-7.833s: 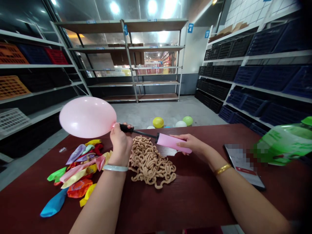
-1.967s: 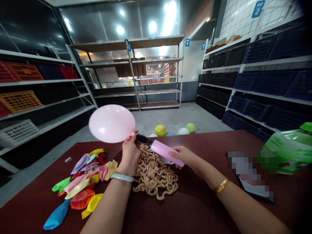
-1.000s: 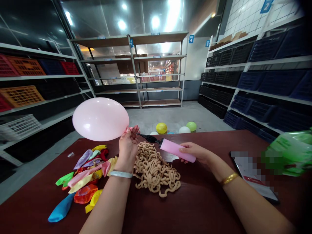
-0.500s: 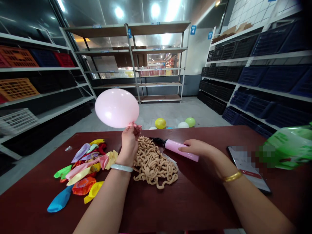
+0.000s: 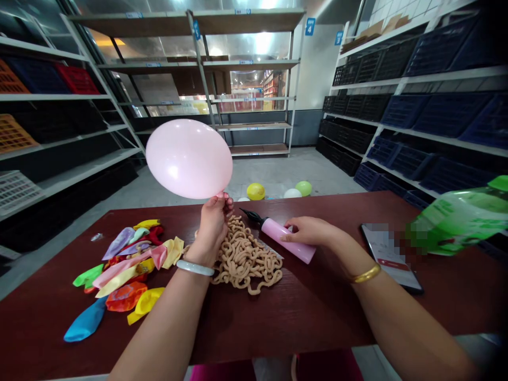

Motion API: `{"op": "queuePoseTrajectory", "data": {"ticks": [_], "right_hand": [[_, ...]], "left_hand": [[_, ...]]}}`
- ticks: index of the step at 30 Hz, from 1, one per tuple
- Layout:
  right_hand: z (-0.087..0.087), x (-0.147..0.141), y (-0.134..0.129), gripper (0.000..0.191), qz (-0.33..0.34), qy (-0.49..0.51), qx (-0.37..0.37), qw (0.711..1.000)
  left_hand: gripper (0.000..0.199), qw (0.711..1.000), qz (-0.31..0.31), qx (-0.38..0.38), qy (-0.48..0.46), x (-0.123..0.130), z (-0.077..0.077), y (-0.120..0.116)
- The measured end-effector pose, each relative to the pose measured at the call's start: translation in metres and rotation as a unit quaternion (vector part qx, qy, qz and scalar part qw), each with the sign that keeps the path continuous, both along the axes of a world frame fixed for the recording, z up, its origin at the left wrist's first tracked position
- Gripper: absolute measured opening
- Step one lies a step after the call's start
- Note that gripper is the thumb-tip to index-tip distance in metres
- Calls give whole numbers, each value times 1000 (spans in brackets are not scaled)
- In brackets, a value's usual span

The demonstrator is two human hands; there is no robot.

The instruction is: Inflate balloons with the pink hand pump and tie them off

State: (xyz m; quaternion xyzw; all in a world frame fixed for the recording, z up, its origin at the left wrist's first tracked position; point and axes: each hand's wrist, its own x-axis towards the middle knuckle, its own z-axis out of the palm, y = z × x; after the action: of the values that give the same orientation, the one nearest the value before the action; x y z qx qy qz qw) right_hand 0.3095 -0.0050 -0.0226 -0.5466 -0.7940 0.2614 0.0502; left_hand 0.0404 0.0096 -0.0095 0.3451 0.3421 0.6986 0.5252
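An inflated pale pink balloon [image 5: 189, 157] is pinched at its neck by my left hand [image 5: 215, 219], above the far edge of the table. My right hand [image 5: 305, 232] lies with its fingers around the pink barrel of a balloon pump [image 5: 283, 238], whose black nozzle points to the far left. The pump rests on the table. Between my hands sits a heap of tan, curly strands [image 5: 248, 259], partly hidden by my left wrist. Left of that wrist, several limp balloons [image 5: 129, 264] in many colours lie in a loose pile.
A phone [image 5: 391, 256] lies at the right of the dark red table [image 5: 317, 312], beside a green bottle [image 5: 460, 217]. Beyond the table several inflated balloons, one yellow [image 5: 255, 191], rest on the floor. Shelves with crates [image 5: 452, 116] line the sides; a metal rack [image 5: 250, 127] stands behind.
The view has tilted down and shifted slightly, so the table's near edge now shows. The pink balloon appears a little larger and closer. Both hands keep their holds.
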Motion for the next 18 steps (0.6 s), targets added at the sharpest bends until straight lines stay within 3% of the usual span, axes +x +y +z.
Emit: {"op": "queuePoseTrajectory", "data": {"ticks": [4, 10, 14, 18], "right_hand": [[0, -5, -1, 55, -16, 65, 77, 995], [0, -27, 6, 25, 56, 126, 216, 967], [13, -65, 8, 19, 128, 29, 272, 953], [19, -107, 6, 30, 150, -110, 322, 928]], "left_hand": [[16, 1000, -26, 0, -12, 0, -2, 1], [19, 1000, -22, 10, 2, 1, -4, 1], [20, 1000, -14, 2, 16, 2, -5, 0], [24, 1000, -9, -5, 13, 0, -5, 0]]}}
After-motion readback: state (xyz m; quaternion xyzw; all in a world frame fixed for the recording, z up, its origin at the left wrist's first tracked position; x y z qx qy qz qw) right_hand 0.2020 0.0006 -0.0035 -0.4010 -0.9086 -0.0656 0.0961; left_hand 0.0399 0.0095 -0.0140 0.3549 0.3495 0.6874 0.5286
